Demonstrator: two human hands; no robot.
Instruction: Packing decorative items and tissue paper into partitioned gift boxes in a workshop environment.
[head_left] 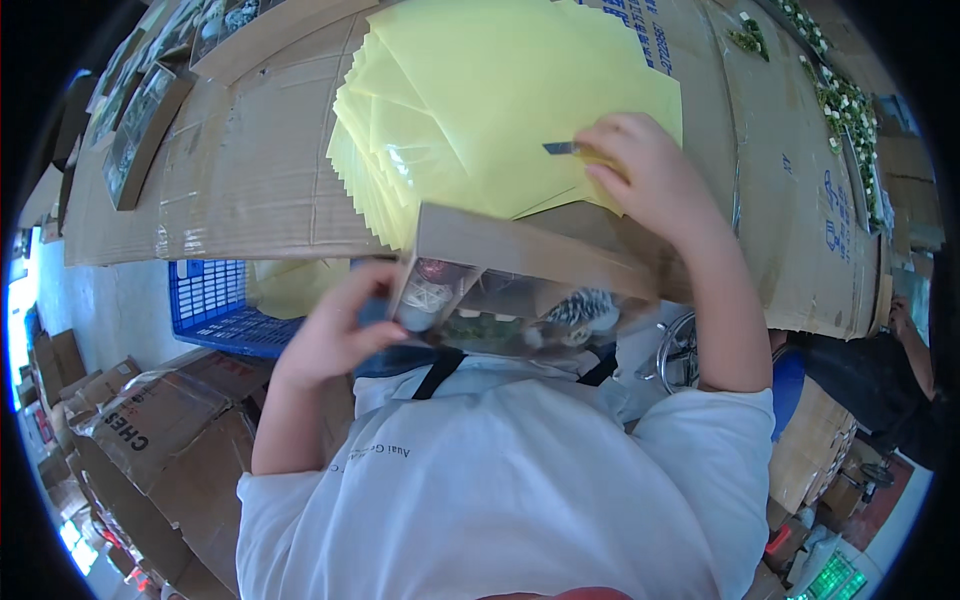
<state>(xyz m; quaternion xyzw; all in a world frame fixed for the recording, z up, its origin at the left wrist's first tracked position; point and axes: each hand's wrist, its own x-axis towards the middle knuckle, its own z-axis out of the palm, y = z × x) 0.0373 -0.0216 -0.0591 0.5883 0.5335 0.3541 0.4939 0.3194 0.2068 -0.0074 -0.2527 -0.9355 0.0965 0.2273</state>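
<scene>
- Because the left hand (345,325) clamps its fingers on only one end of the windowed ornament box (530,290), by the cardboard-covered table (265,165), it could slip.
- The right hand (640,170) has fingers closed on a bare-bladed cutter knife (560,148); if lowered, this could scratch the yellow sheets (500,80).

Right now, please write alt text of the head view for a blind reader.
A person's left hand holds a box of ornaments by one end; the right hand grips a bladed tool over fanned yellow sheets.
</scene>
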